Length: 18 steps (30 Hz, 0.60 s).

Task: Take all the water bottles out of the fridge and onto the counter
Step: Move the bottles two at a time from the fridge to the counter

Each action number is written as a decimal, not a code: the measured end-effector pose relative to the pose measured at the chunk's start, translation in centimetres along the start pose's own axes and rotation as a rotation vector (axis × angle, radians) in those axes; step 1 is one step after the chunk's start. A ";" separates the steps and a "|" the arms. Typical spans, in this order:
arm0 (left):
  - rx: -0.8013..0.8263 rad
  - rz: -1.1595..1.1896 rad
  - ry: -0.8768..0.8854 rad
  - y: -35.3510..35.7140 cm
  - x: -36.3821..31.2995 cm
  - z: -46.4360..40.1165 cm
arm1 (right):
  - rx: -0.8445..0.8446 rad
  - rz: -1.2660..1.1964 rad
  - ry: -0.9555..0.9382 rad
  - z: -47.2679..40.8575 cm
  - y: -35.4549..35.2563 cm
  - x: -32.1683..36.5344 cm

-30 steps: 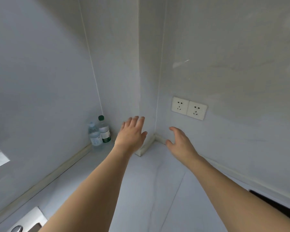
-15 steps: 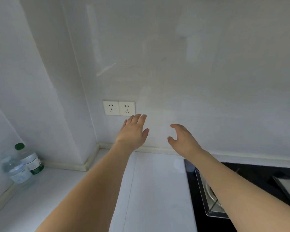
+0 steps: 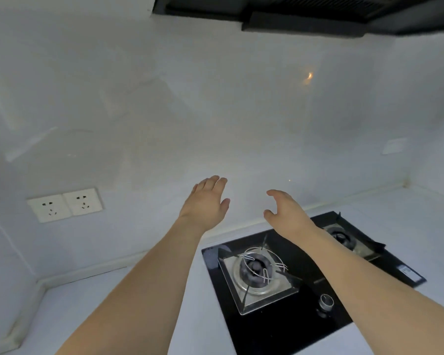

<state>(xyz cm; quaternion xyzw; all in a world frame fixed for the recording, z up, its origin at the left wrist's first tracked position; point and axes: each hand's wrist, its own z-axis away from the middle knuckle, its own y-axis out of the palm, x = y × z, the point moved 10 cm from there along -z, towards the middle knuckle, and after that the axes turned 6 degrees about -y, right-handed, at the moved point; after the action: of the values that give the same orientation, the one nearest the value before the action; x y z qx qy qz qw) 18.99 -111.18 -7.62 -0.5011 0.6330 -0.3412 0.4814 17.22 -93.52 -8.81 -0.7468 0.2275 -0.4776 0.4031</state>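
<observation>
Both arms reach forward over the white counter [image 3: 108, 303]. My left hand [image 3: 207, 202] is held flat, palm down, fingers together and empty, near the back wall. My right hand [image 3: 286, 212] hovers beside it above the back edge of the stove, fingers loosely curved and apart, holding nothing. No water bottle and no fridge are in view now.
A black two-burner gas stove [image 3: 287, 321] is set into the counter on the right, with a knob [image 3: 325, 302] at its front. A double wall socket [image 3: 65, 204] is at the left. A dark range hood [image 3: 305, 14] hangs overhead.
The view has swung right: the two bottles in the left counter corner have left the frame and the stove has come in. Both hands stay empty in the same pose.
</observation>
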 end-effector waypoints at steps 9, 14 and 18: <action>0.046 0.034 0.196 4.5 -19.7 -1.9 | -0.132 0.028 0.177 8.0 -12.4 -13.6; 0.069 0.087 0.325 7.4 -32.6 -2.4 | -0.207 0.058 0.257 13.4 -20.0 -21.7; 0.085 0.103 0.406 10.2 -41.1 -1.9 | -0.248 0.083 0.310 18.0 -24.8 -27.4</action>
<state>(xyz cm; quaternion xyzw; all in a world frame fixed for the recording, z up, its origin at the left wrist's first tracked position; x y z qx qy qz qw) 15.48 -68.97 -5.35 -0.3683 0.7268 -0.4365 0.3816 20.16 -52.60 -6.93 -0.6983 0.3744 -0.5382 0.2873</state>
